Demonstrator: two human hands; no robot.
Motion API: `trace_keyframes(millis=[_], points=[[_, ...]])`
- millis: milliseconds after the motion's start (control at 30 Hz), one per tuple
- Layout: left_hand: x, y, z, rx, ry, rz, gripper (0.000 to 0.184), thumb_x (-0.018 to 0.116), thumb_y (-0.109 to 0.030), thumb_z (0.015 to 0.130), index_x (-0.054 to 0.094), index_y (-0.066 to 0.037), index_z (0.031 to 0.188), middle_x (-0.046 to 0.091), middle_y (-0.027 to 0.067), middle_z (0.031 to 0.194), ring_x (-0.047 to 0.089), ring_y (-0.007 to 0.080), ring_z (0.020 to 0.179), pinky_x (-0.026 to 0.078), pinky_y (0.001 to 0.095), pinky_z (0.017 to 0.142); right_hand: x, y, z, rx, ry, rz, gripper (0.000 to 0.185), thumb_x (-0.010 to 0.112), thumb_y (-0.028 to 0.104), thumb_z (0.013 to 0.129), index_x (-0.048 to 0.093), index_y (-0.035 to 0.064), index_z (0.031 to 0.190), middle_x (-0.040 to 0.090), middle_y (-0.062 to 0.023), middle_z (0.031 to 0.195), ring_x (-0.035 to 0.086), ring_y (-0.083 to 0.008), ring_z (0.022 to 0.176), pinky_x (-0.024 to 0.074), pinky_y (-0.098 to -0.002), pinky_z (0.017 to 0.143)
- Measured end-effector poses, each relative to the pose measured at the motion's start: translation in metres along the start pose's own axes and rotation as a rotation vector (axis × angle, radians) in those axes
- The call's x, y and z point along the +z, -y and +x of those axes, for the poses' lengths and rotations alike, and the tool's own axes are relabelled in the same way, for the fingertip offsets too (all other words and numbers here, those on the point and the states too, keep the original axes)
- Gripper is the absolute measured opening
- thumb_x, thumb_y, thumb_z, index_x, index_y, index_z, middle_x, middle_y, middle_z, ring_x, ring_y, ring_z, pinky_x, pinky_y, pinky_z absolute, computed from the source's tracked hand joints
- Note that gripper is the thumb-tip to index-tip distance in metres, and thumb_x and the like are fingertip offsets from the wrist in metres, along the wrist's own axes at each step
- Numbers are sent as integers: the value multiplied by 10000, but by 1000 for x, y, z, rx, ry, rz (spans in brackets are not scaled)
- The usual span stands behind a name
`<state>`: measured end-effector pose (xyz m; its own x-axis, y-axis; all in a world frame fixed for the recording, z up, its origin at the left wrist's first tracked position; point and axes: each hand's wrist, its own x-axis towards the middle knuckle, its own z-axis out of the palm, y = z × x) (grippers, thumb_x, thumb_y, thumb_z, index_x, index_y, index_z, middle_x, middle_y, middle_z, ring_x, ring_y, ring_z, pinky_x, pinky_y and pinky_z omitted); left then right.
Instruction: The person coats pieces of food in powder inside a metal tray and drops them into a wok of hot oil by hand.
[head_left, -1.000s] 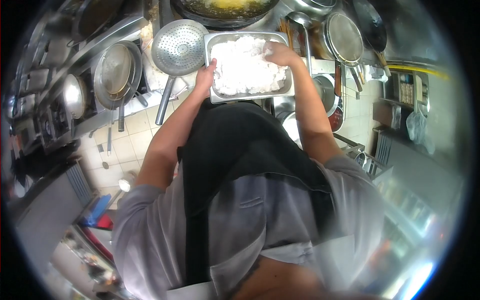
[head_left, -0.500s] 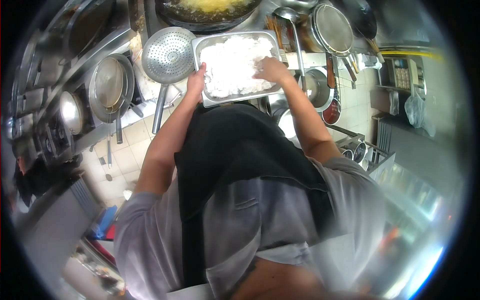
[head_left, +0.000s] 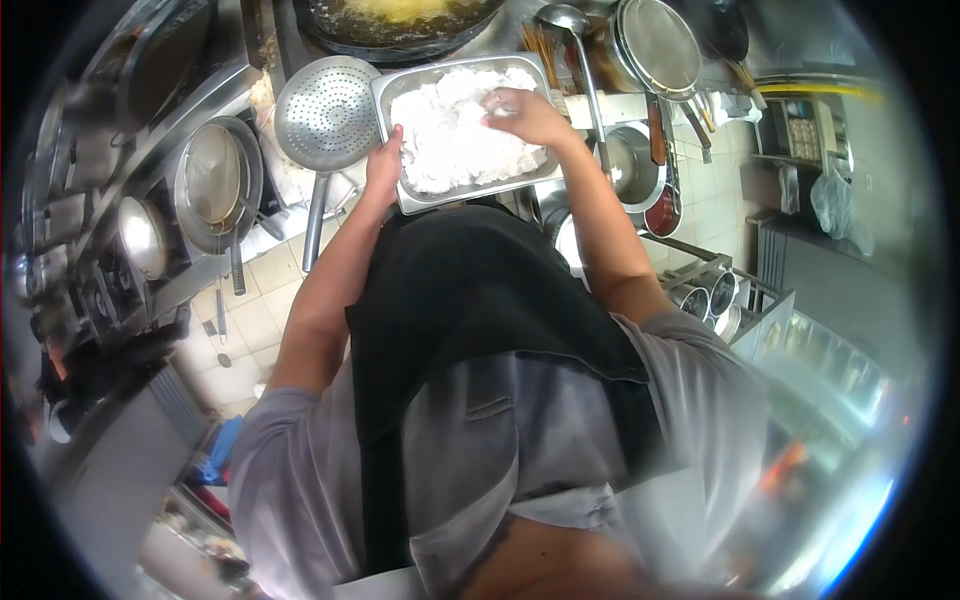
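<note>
A rectangular metal tray (head_left: 430, 202) is held in front of my apron, heaped with white, flour-coated pieces (head_left: 440, 150). On the tray's left side, my left hand (head_left: 384, 165) is closed round the rim, thumb on top. Over the right part of the heap is my right hand (head_left: 530, 117), its fingers bent together on a white floury piece, mostly hidden by the fingers. Just beyond the tray, a black wok (head_left: 400, 45) holds yellowish bubbling oil. A perforated skimmer (head_left: 330, 112) lies left of the tray, handle toward me.
A ladle (head_left: 590, 85) and a round mesh strainer (head_left: 660, 48) sit to the right of the tray. Farther left, another strainer rests in a metal bowl (head_left: 250, 165) beside a rounded metal lid (head_left: 143, 238). Pots (head_left: 722, 293) stand on a rack at the right.
My right hand has moved up and left over the white pieces, its fingers now higher in the heap. The tray has shifted slightly left and tilted; my left hand stays on its rim.
</note>
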<state>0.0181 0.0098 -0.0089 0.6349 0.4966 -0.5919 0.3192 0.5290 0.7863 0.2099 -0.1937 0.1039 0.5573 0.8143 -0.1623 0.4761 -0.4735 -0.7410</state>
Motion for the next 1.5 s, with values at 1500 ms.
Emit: trace_keyframes(millis=[1500], points=[[-4, 5, 8, 25, 48, -57, 654, 646, -434, 919, 509, 135, 1212, 632, 162, 1067, 640, 217, 915, 533, 354, 805, 12, -14, 11, 557, -22, 980, 324, 515, 154, 955, 608, 1, 1225, 673, -70, 1058, 654, -162, 866, 553, -296, 778]])
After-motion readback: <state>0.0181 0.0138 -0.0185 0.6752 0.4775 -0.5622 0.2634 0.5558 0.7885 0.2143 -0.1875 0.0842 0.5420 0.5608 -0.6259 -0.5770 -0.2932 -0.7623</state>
